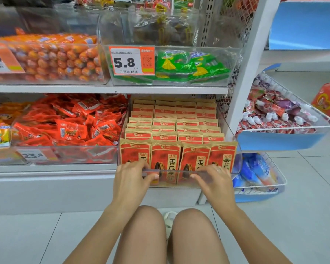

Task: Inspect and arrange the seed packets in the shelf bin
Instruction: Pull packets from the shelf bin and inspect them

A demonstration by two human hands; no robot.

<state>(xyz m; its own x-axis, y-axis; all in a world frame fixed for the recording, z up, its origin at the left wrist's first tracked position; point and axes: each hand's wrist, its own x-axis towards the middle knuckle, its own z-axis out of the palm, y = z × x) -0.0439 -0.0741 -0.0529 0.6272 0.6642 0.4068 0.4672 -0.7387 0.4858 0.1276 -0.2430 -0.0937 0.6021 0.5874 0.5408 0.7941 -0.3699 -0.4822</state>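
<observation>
I crouch in front of the low shelf, and both my hands grasp the front wall of the clear bin (179, 173) that holds the seed packets (166, 159). My left hand (131, 175) holds the near edge on the left, with the fingers curled over the rim and the thumb on the outside. My right hand (214, 178) holds the same edge on the right in the same way; a ring is on one finger.

The packets stand upright in four columns, row behind row, from the near wall to the far end of the bin. They are brown paper with a red panel, and the nearest row leans against the front wall, touching it.

Just to the left is another clear bin with loose red snack packs (74, 122). On the shelf above, right over my bin, sits a bin of green packets (189, 65) with a price tag (131, 60) reading 5.8. To the right of the white post (244, 73) stands a wire basket (286, 128) with red and white pouches.
</observation>
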